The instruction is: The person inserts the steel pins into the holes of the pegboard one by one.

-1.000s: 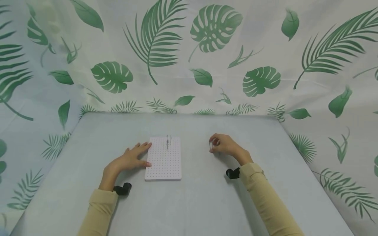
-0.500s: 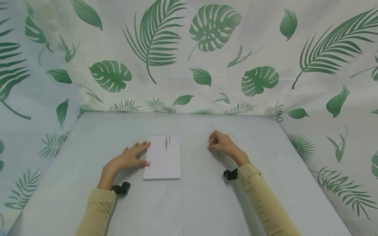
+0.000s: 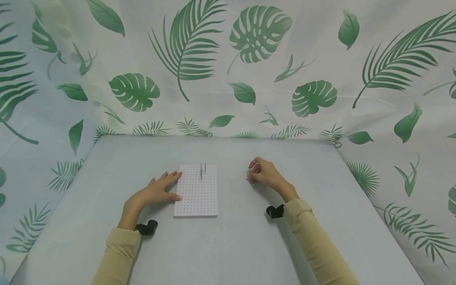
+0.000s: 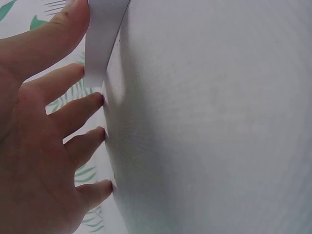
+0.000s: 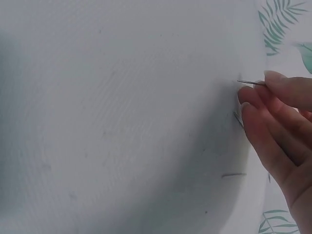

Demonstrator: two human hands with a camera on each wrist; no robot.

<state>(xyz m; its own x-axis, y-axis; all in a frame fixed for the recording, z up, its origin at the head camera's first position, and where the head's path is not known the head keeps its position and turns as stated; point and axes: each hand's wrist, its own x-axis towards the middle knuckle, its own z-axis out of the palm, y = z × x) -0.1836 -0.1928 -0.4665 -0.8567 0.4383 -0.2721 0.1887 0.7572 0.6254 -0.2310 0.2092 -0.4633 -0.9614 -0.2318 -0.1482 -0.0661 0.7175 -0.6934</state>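
A white pegboard (image 3: pixel 196 198) with rows of small holes lies on the table, and several thin metal pins (image 3: pixel 201 172) stand upright in its far part. My left hand (image 3: pixel 156 192) touches the board's left edge with thumb and index finger, fingers spread. In the left wrist view the other fingertips (image 4: pixel 101 134) rest on the table beside it. Right of the board, my right hand (image 3: pixel 266 174) is low over the table. The right wrist view shows it pinching a thin metal pin (image 5: pixel 251 83) by one end. Another pin (image 5: pixel 238 120) is beside its fingers, partly hidden.
One more pin (image 5: pixel 234 175) lies on the table near the right hand. The table (image 3: pixel 221 249) has a pale grey covering. A white curtain (image 3: pixel 213 103) printed with green leaves surrounds its back and sides. Black wrist cameras (image 3: pixel 275 211) are worn on both arms.
The right hand has shifted a little to the left, and its thumb and fingertips have come closer together near the table. The left hand and pegboard have stayed put.
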